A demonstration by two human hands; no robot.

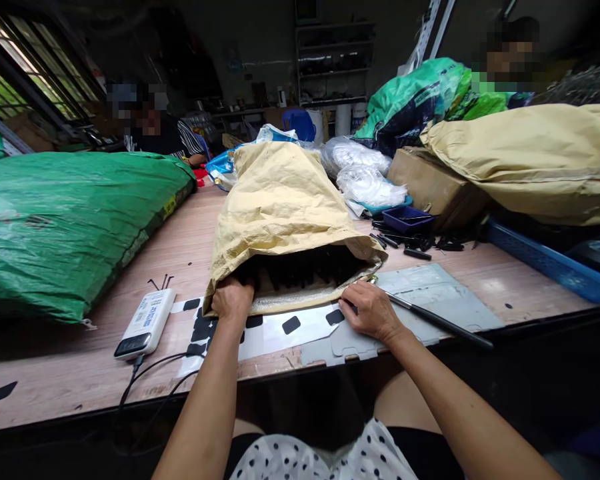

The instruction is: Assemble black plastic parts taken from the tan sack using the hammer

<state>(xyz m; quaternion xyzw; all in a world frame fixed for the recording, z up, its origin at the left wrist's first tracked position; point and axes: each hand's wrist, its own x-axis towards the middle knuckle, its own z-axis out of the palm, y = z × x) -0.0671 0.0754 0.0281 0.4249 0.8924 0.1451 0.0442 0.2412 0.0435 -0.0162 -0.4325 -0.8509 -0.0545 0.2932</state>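
A tan woven sack [285, 200] lies on the table with its mouth facing me, and dark pieces [305, 267] show inside, too shadowed to name. My left hand [233, 298] is closed on the left corner of the mouth, its fingertips hidden inside. At the lower right of the opening, my right hand [369, 308] pinches the rim between thumb and fingers. Just beyond that hand lies a black-handled rod [437, 320] on a grey sheet [430, 293]. White paper with black rounded stickers [291, 325] is partly under the sack.
A green sack [75, 220] fills the left side, near a white power bank [147, 323] with a cable. To the right are a purple tray [407, 219], black parts [417, 254], a cardboard box [433, 183], another tan sack [535, 157] and a blue basket [545, 257]. Two people sit beyond.
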